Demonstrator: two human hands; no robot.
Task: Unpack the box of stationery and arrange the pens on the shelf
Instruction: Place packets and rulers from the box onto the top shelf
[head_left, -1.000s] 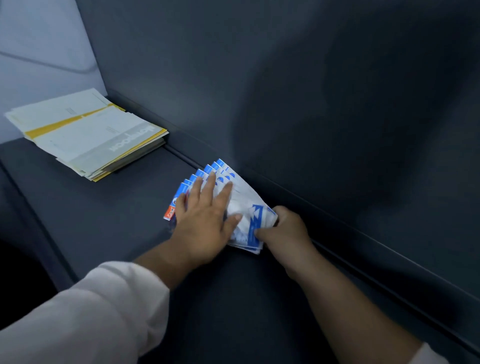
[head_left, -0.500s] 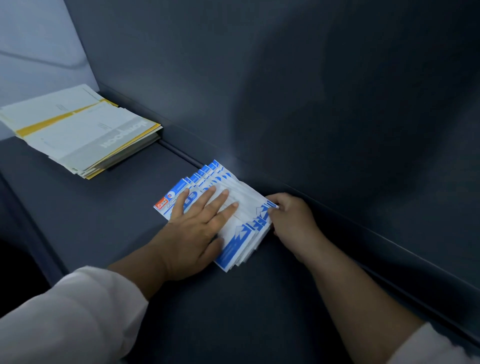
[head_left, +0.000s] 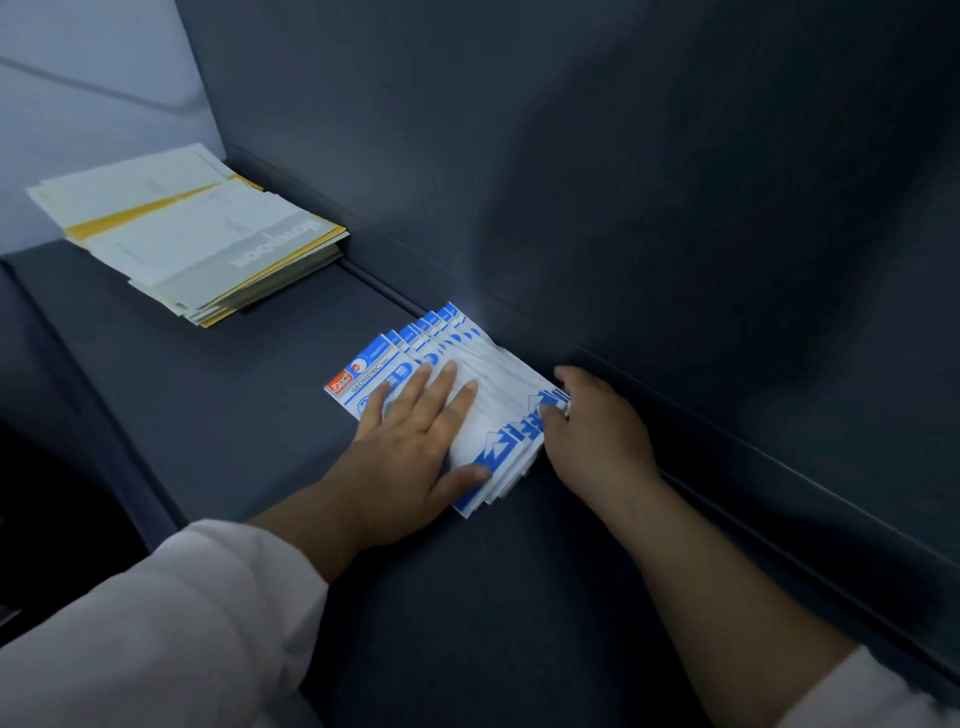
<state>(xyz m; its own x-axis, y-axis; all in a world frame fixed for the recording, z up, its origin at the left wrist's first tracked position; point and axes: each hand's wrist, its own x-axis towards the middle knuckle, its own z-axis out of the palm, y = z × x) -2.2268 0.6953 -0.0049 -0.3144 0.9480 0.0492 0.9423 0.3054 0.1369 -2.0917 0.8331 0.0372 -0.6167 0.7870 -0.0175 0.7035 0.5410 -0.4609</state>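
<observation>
Where the dark shelf (head_left: 182, 405) ran up to a pale wall (head_left: 78, 104) at the far left, a stack of booklets (head_left: 197, 239) lay flat. It was white and cream, with a yellow stripe across the top cover and yellow edges below. A grey band on that cover carried large pale lettering, turned away from the camera and too blurred to read with certainty.

Further right, near the middle of the shelf, a fan of blue-and-white packets (head_left: 498, 405) lay flat, its far edge just beside the foot of the dark back panel (head_left: 675, 208). The leftmost packet bore a small red tag (head_left: 338, 387) at its corner, the writing on it too small to make out. Beside the tag stood the word "GEOMETRIC" in dark capitals on a pale strip. Blue arrow-like shapes ran along the packets' right ends.

The left hand (head_left: 415, 447), coming out of a white sleeve (head_left: 156, 623), rested palm down on the fan. Its fingers (head_left: 441, 389) were straight and slightly spread across the printed faces, and the thumb stretched along the near edge; it pressed rather than gripped. The right hand (head_left: 597, 431) sat at the fan's right end, close to the back panel. Its fingers were curled, and the thumb and fingertips pinched the packets' edge by the blue shapes. How many packets it had hold of could not be told.
</observation>
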